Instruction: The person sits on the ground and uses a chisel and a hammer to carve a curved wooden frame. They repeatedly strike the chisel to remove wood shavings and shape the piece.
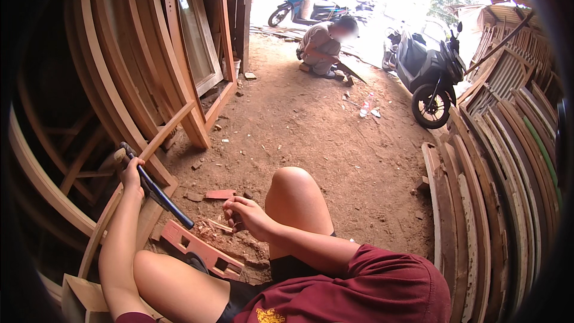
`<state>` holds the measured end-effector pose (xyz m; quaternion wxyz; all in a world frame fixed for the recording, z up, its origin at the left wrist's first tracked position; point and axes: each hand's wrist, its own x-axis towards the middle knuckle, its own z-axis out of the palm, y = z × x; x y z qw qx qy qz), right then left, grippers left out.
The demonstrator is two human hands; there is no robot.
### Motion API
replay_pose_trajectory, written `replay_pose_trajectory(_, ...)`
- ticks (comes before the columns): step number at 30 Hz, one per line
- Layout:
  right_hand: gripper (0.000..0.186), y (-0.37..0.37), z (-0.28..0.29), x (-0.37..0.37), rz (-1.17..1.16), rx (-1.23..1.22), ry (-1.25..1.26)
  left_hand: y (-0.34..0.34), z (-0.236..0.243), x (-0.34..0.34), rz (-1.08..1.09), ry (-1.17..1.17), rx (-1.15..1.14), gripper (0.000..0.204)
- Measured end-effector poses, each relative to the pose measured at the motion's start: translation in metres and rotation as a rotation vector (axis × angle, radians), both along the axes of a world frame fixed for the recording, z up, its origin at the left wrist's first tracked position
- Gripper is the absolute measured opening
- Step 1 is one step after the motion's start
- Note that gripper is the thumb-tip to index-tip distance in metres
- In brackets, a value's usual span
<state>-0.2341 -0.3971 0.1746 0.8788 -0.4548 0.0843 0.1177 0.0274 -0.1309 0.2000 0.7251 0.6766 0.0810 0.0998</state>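
My left hand (133, 176) is closed around a long dark bar-shaped tool (164, 198), which slants down toward the ground in front of me; its exact kind is unclear. A pale wooden end (121, 157) shows beside that fist. My right hand (248, 216) hangs over the ground by my raised knee, fingers curled in; whatever they may hold is hidden. Below the hands lies a reddish wooden piece (200, 250) with rectangular holes cut through it. A thin light stick (220, 225) and wood chips lie just beyond it, and a small flat red piece (220, 194) farther out.
Tall wooden frames (128, 54) lean along the left side. Stacked boards (478, 185) line the right. A grey scooter (427, 75) and a blue motorbike (296, 3) stand farther off. Another person (320, 48) crouches ahead over wood. A clear bottle (366, 106) lies on the dirt.
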Motion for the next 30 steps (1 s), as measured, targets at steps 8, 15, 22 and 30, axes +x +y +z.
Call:
replay_pose_trajectory(8, 0.022, 0.011, -0.013, -0.001, 0.244, -0.635, -0.369, 0.002, -0.007, 0.007, 0.003, 0.03, -0.018, 0.019)
replay_pose_trajectory(15, 0.025, -0.019, -0.01, 0.0, 0.112, -1.401, -0.545, 0.0, -0.001, -0.001, 0.012, 0.026, -0.018, 0.016)
replay_pose_trajectory(22, 0.047, -0.043, -0.034, 0.042, 0.953, -1.845, -0.5, -0.006, 0.025, -0.026, -0.032, 0.018, -0.067, 0.011)
replay_pose_trajectory(30, 0.09, -0.059, -0.252, -0.031, 1.368, -2.155, 0.006, -0.002, 0.03, -0.021, -0.005, -0.043, -0.097, 0.012)
